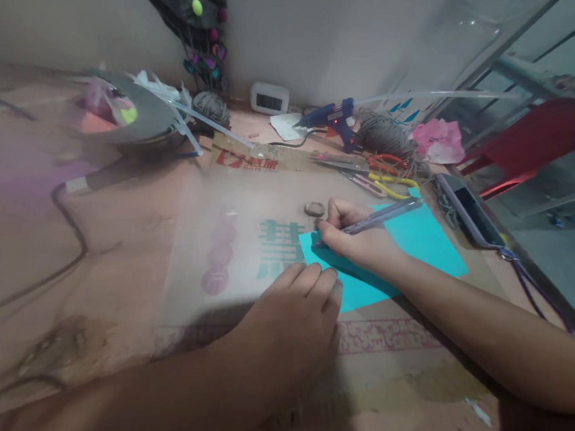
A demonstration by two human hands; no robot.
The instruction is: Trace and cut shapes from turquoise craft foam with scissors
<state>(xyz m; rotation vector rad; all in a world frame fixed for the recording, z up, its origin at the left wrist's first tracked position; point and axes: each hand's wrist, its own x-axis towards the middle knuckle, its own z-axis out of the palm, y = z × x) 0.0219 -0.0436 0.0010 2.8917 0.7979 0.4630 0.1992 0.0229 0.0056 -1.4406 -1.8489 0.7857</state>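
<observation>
Clamped on a slim grey pen, the right hand works at ten o'clock on seemingly mostly unmarked rectangular turquoise paper, the left hand at eight, grip unclear.

Right hand holds pen

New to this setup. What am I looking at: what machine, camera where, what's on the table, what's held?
No machine here: these are a person's bare hands. The single picture comes from a camera worn on their head, looking forward and down. The right hand holds a pen, its tip at the left part of a bright blue sheet. The left hand rests at that sheet's left edge. Beneath lies a larger printed sheet or board on the table. Farther back are a blue glue gun, grey yarn and a white digital clock; a phone lies to the right.
</observation>
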